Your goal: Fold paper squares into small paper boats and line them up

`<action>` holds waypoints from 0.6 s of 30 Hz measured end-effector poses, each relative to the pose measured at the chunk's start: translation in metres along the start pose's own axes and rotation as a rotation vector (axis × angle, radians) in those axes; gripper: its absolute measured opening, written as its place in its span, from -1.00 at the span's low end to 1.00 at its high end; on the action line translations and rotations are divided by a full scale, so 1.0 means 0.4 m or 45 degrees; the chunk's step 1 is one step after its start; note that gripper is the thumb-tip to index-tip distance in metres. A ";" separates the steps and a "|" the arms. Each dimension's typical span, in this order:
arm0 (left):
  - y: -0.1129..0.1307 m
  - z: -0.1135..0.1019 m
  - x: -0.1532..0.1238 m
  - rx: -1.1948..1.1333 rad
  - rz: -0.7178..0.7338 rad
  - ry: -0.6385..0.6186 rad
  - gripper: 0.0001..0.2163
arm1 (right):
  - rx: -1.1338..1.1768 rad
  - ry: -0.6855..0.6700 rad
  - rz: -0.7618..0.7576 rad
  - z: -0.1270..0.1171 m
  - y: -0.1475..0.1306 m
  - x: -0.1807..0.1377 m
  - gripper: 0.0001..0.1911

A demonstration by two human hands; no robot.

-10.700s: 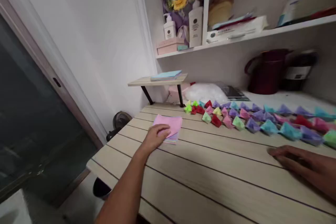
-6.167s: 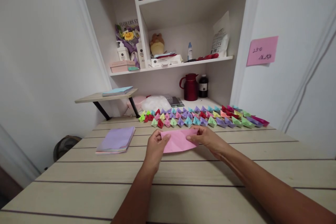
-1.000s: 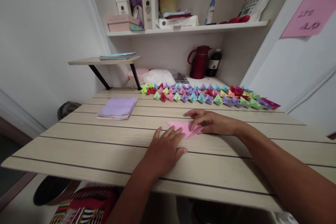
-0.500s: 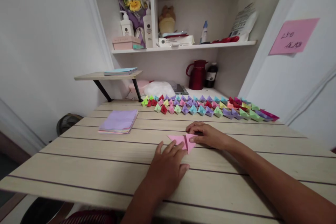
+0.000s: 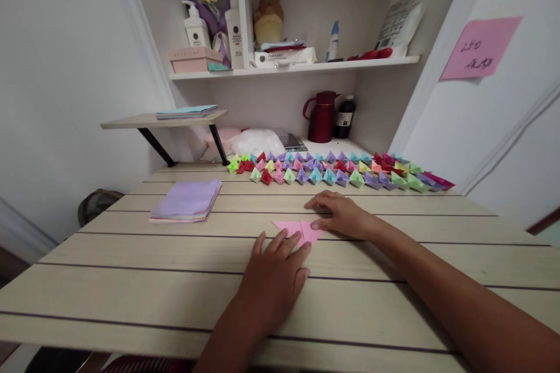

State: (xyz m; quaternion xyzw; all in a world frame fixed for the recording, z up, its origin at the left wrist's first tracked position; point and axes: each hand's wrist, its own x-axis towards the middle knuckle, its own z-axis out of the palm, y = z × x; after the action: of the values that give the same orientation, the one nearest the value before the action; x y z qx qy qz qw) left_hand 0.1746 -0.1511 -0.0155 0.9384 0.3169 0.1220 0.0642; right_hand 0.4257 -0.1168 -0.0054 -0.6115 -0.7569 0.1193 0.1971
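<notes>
A pink sheet of paper (image 5: pixel 298 229), folded into a pointed shape, lies flat on the wooden table (image 5: pixel 131 280). My left hand (image 5: pixel 275 278) rests flat on the table with its fingers spread, their tips pressing the paper's near edge. My right hand (image 5: pixel 342 215) lies on the paper's right side, fingers stretched and pressing it down. A stack of coloured paper squares (image 5: pixel 187 201), purple on top, sits to the left. Behind the hands, rows of several small folded paper boats (image 5: pixel 332 172) in many colours run across the table.
At the back stand a dark red jug (image 5: pixel 322 116), a dark bottle (image 5: pixel 345 117) and a white plastic bag (image 5: pixel 258 143). A small raised shelf (image 5: pixel 161 120) holds more paper. A wall shelf (image 5: pixel 293 67) carries bottles and boxes. A pink note (image 5: pixel 479 48) sticks to the right wall.
Over ten seconds a pink sheet was taken from the stack and folded. In the last second both hands kept pressing the folded paper flat; the camera view shifted slightly.
</notes>
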 end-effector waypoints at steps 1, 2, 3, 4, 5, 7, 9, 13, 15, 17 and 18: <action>0.001 -0.001 0.001 -0.003 -0.006 -0.010 -0.62 | -0.037 0.017 0.034 -0.005 0.014 -0.001 -0.57; 0.002 -0.003 0.002 -0.007 -0.013 -0.019 -0.62 | -0.073 0.036 0.066 -0.010 0.029 -0.002 -0.58; 0.003 -0.004 0.002 -0.012 -0.020 -0.028 -0.61 | -0.104 0.056 0.100 -0.015 0.042 -0.004 -0.60; 0.004 -0.005 0.002 -0.016 -0.025 -0.036 -0.61 | -0.119 0.079 0.134 -0.021 0.053 -0.005 -0.63; 0.005 -0.007 0.003 -0.020 -0.029 -0.044 -0.61 | -0.120 0.103 0.164 -0.026 0.059 -0.006 -0.67; 0.006 -0.008 0.003 -0.023 -0.034 -0.050 -0.61 | -0.076 0.142 0.194 -0.032 0.058 -0.006 -0.75; 0.007 -0.008 0.003 -0.023 -0.039 -0.050 -0.62 | 0.016 0.127 0.147 -0.031 0.036 -0.005 -0.71; 0.007 -0.003 0.004 -0.003 -0.035 -0.027 -0.61 | 0.072 -0.012 -0.107 -0.010 -0.028 0.001 -0.60; 0.007 0.001 0.003 0.018 -0.038 -0.008 -0.61 | -0.005 -0.047 -0.128 0.002 -0.052 0.003 -0.61; 0.005 0.007 0.001 0.042 -0.049 0.015 -0.61 | -0.043 -0.061 -0.090 0.009 -0.066 0.004 -0.60; 0.004 0.010 -0.001 0.054 -0.053 0.029 -0.61 | -0.042 -0.069 -0.065 0.010 -0.070 0.005 -0.62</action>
State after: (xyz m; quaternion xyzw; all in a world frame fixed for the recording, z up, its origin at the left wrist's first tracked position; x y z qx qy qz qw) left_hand 0.1763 -0.1529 -0.0192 0.9313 0.3395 0.1247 0.0432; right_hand 0.3988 -0.1208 0.0030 -0.5918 -0.7791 0.1182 0.1695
